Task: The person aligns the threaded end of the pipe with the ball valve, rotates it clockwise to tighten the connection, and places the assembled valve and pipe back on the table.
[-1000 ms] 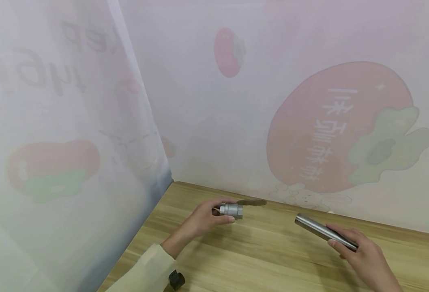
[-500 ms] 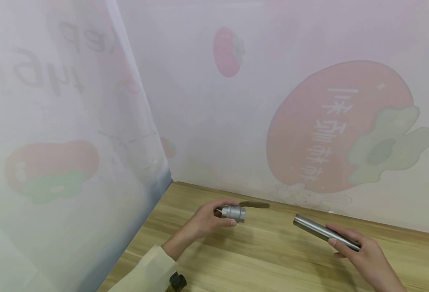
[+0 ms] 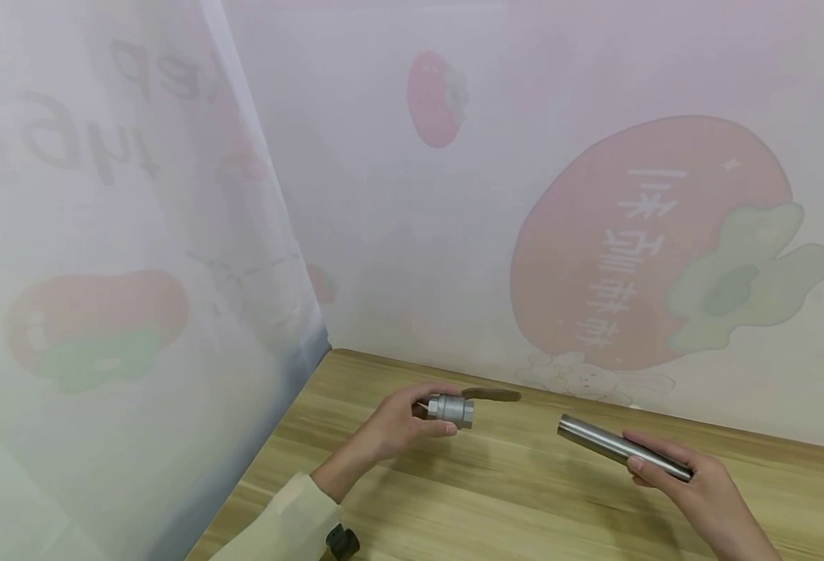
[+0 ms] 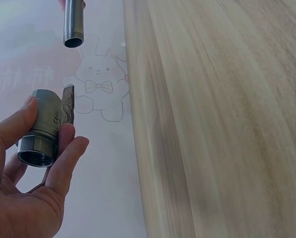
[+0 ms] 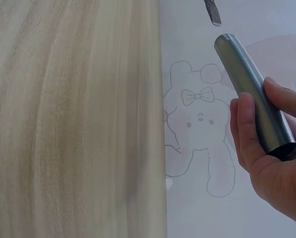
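Observation:
My left hand (image 3: 399, 427) grips a metal ball valve (image 3: 451, 411) between thumb and fingers, above the wooden table. Its flat brown-looking lever (image 3: 492, 395) points right. The left wrist view shows the valve's threaded hexagonal opening (image 4: 36, 154) on the side toward the palm. A straight steel pipe (image 3: 604, 442) is in the grip of my right hand (image 3: 692, 479), slanting up and left toward the valve. Fine threads ring the pipe's free end (image 4: 73, 38). A gap separates pipe and valve. In the right wrist view only the lever's tip (image 5: 213, 14) shows.
The wood-grain table (image 3: 496, 495) lies beneath both hands. Pale printed curtains stand along its back edge (image 3: 412, 234) and left side (image 3: 103, 234). A small black device (image 3: 342, 540) sits at my left sleeve (image 3: 293, 514).
The valve has shifted slightly right and down in the head view, its lever with it. The pipe's free end has moved a little left. Both hands keep their hold.

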Motion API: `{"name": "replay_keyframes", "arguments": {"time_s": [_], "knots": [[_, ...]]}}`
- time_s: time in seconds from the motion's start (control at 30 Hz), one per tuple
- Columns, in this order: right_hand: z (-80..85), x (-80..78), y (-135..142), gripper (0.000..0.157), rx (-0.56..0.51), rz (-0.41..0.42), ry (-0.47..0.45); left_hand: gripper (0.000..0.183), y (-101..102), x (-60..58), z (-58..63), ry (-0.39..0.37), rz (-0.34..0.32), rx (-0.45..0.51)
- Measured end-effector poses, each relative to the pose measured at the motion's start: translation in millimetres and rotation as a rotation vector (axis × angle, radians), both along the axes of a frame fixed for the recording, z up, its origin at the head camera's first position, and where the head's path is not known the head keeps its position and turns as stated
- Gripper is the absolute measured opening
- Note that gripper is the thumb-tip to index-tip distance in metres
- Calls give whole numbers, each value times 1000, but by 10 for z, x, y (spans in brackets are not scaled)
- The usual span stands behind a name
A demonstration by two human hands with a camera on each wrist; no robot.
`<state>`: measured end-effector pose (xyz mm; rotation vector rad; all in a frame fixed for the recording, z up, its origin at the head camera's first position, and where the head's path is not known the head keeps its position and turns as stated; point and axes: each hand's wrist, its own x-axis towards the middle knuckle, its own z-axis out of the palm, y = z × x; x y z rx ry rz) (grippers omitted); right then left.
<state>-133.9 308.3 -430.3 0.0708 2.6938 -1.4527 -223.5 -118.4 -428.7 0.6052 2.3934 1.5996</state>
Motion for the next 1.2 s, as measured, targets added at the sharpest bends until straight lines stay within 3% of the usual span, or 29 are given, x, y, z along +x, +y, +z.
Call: {"name": "replay_keyframes", "arguments": {"time_s": [0.67, 1.1, 1.2], "knots": [[82, 6, -22, 52, -91, 32, -27, 49, 39, 22, 8, -2, -18, 18], [69, -46, -41, 50, -235, 52, -37, 48, 92, 5, 5, -2, -35, 23], [75, -55, -48, 50, -219, 51, -47, 49, 107, 11, 1, -10, -32, 23]]}}
